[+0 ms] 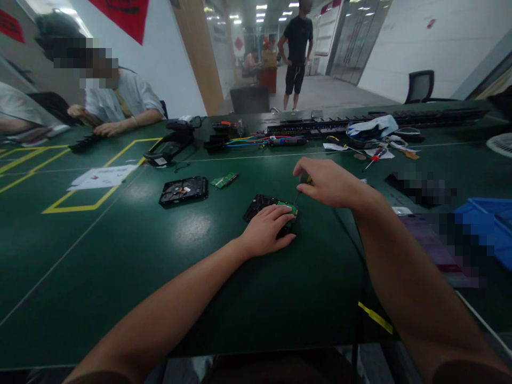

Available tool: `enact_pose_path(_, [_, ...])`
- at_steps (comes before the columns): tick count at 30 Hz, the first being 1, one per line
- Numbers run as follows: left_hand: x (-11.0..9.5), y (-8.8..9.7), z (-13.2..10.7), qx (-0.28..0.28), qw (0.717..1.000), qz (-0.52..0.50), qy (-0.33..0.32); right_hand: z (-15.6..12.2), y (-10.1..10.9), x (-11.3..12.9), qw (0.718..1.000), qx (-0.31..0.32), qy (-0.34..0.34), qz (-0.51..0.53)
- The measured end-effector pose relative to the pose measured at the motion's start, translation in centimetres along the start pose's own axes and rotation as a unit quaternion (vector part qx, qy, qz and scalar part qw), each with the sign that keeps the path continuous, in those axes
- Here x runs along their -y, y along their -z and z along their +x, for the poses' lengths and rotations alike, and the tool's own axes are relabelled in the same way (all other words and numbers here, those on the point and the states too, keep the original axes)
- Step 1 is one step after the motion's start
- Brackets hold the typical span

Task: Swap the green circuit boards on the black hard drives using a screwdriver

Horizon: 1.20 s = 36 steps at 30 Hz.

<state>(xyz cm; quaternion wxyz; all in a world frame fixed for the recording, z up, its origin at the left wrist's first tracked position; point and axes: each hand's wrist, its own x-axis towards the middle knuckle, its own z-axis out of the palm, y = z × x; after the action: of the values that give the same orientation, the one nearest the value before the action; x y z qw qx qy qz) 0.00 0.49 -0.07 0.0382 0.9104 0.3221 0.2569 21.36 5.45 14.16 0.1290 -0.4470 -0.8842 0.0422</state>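
A black hard drive (256, 204) lies on the green table, with part of its green circuit board showing at the right end. My left hand (269, 229) rests flat across it, fingers stretched over the board and thumb apart at the near side. Above the drive's right edge, my right hand (326, 181) is closed round the handle of a screwdriver (296, 198). Its thin shaft points down to the board's edge; whether the tip sits in a screw I cannot tell. To the left are a second hard drive (184, 191) and a loose green circuit board (224, 181).
Along the back lie cables (248, 141), a long black rack (340, 125), and a red-handled screwdriver (376, 155). A blue bin (488, 224) stands at the right. Paper (102, 177) lies left, near a seated co-worker (120, 101). Another person (298, 48) stands beyond the table.
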Motion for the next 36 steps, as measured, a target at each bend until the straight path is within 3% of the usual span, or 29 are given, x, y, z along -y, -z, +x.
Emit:
enact_pose_path(7, [0.02,0.05,0.09,0.001,1.0,-0.002,-0.001,0.0,0.04,0.53,0.998,-0.01,-0.058,-0.04])
enact_pose_path(14, [0.08,-0.02,0.01,0.001,1.0,-0.006,-0.004,0.09,-0.09,-0.08,1.0,0.007,0.007,0.018])
enact_pose_path(22, [0.02,0.06,0.1,0.0,1.0,-0.01,-0.002,-0.11,0.16,-0.23,0.999,0.019,0.004,0.03])
enact_pose_path(28, [-0.04,0.11,0.04,-0.001,1.0,-0.007,0.0,-0.05,0.08,0.28,0.998,-0.007,-0.053,-0.034])
enact_pose_path(36, [0.1,0.12,0.05,0.005,1.0,-0.006,0.001,0.03,0.11,0.0,1.0,-0.006,-0.023,-0.008])
